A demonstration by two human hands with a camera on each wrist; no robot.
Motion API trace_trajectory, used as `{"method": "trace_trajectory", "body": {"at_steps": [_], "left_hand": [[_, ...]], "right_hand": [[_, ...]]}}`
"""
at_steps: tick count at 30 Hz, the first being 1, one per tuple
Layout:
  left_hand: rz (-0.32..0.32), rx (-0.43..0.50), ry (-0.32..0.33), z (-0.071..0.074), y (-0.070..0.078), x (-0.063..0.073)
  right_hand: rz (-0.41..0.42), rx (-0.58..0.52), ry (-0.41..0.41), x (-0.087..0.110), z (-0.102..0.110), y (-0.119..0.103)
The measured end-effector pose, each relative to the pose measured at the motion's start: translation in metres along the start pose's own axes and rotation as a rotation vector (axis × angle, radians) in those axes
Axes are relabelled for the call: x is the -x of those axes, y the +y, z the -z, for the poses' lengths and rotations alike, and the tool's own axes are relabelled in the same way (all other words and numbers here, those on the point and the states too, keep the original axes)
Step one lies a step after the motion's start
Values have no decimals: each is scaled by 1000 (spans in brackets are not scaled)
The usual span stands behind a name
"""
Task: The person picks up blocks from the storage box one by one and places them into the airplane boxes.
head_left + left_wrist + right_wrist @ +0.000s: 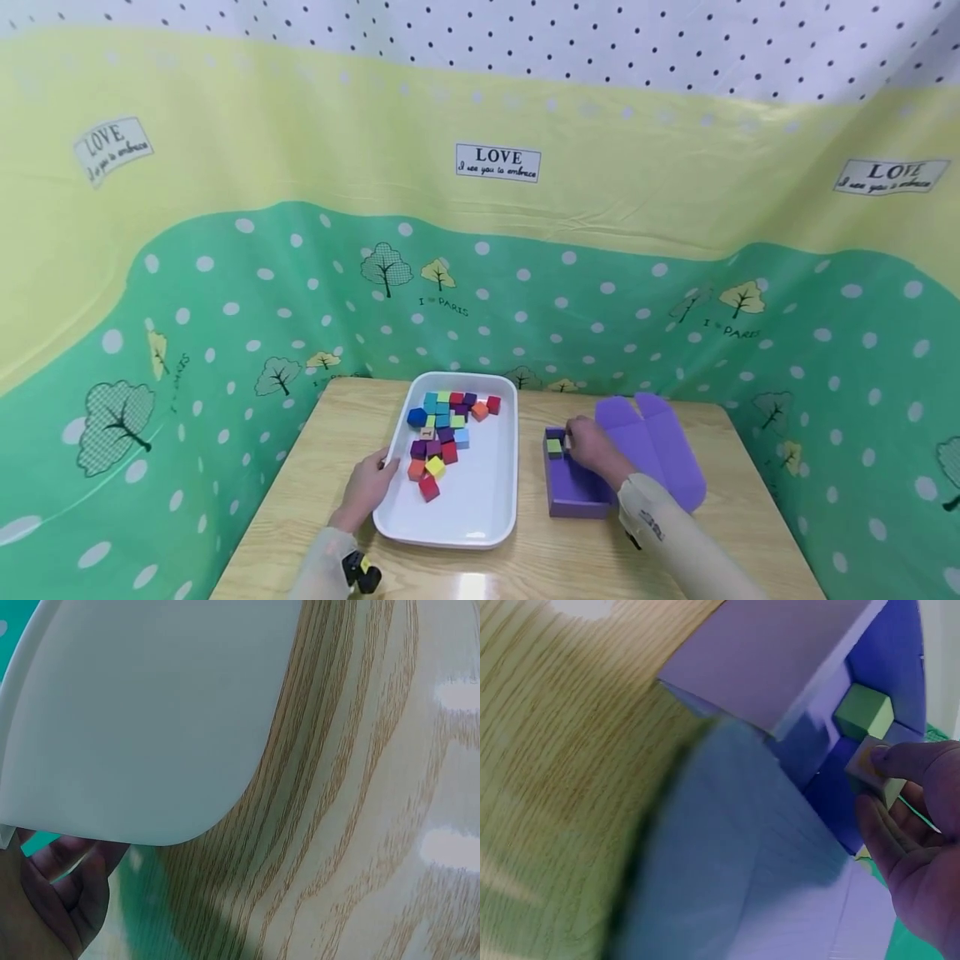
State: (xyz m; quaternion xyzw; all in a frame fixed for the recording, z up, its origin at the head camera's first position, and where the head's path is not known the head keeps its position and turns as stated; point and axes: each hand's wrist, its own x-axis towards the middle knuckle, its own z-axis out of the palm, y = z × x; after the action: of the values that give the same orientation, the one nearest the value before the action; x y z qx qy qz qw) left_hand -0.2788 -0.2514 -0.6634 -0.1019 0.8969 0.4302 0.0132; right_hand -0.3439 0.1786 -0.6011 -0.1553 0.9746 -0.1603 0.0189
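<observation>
My left hand (366, 485) grips the left rim of a white tray (478, 492); in the left wrist view its curled fingers (90, 889) meet the tray's edge. Several coloured cubes (449, 452) lie loosely in the tray, mostly at its far and left side. My right hand (595, 450) reaches into the far end of an open purple box (577, 508). Between thumb and fingers it pinches a pale wooden cube (871, 771) with an orange mark on one face. A green cube (864, 711) sits beside it in the box's far corner.
The box's purple lid (667, 458) lies folded back to the right, partly under my right forearm. Both containers stand on a wood-grain table (292, 500). A patterned green and yellow curtain (495, 275) surrounds the table's back and sides.
</observation>
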Motion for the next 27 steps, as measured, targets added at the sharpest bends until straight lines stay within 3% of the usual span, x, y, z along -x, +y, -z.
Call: {"method": "trace_trajectory", "body": {"at_steps": [9,18,27], "left_hand": [[6,33,-13,1,1,3],[12,18,6,2,2,2],[19,26,-3,3,4,1]], "right_hand": [[10,90,-7,-1,-11,4],[-19,72,-41,-3,-19,7],[-27,106,-17,-5,-25,9]]}}
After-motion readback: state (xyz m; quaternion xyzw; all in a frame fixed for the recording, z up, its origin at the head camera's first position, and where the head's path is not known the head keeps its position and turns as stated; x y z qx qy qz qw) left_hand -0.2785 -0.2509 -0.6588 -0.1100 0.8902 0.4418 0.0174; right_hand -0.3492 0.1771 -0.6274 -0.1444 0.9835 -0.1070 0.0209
